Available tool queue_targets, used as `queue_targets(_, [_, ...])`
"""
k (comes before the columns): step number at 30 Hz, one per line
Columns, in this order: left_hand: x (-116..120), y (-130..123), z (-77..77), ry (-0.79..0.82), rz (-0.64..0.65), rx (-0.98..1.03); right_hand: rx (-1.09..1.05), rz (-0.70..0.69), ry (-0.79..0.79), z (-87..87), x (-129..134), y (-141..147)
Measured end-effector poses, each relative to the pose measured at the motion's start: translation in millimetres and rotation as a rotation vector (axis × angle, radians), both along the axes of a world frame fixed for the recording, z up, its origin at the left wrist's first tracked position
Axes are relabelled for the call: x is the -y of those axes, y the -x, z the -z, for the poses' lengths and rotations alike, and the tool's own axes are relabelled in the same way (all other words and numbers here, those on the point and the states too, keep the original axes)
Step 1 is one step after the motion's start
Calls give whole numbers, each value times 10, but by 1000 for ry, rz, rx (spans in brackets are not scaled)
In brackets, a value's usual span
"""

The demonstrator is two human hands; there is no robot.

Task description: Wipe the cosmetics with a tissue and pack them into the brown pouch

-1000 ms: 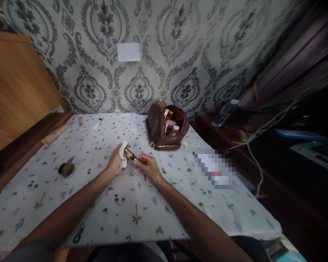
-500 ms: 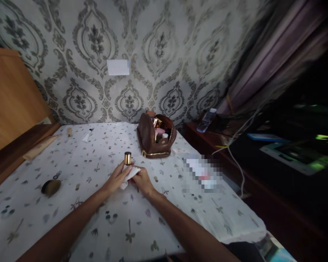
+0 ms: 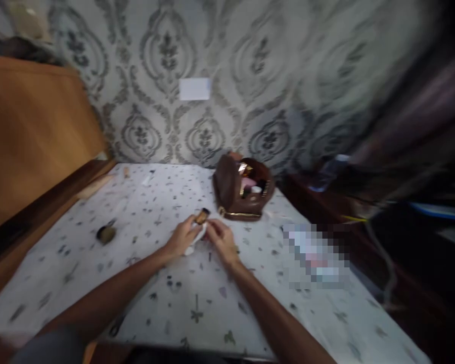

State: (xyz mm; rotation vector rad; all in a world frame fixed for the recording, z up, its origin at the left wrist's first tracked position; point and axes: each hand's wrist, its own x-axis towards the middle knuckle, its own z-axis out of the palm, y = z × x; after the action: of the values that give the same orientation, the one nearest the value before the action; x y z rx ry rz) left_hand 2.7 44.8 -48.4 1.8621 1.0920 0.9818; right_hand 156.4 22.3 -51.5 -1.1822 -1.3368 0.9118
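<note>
Over the middle of the patterned white sheet, my left hand (image 3: 180, 238) is closed around a small gold cylinder with a dark end (image 3: 202, 216), which looks like a cosmetic container and is tilted to the right. A white tissue (image 3: 193, 244) hangs beneath it, between my two hands. My right hand (image 3: 224, 241) has its fingers pinched at the tissue's edge, close against the cylinder. Motion blur hides the exact finger contact. Beyond my hands stands an open brown toiletry bag (image 3: 246, 202) with several cosmetics inside.
On the left of the sheet (image 3: 208, 308) lies a dark round object with a brownish face (image 3: 106, 234). A small white tube (image 3: 148, 178) is farther back. At right are a pixelated patch (image 3: 314, 255), a clear bottle (image 3: 329, 172) and a pale cable (image 3: 387, 268). A wooden panel (image 3: 34, 121) borders the left.
The gold cylinder has gone from upright to tilted right, and my right fingers have come up beside it. The whole view has shifted, so everything appears farther right.
</note>
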Motion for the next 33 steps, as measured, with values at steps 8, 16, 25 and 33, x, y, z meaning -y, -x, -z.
queue_targets(8, [78, 61, -114, 25, 111, -4, -192, 20, 72, -27, -33, 14])
queue_targets(16, [-22, 20, -24, 249, -32, 430, -392, -93, 185, -104, -17, 16])
queue_targets(25, [-105, 35, -44, 493, -131, 712, -289, -199, 145, -23, -23, 39])
queue_targets(33, [-87, 84, -58, 426, -140, 553, -106, -255, 74, -14, 81, 90])
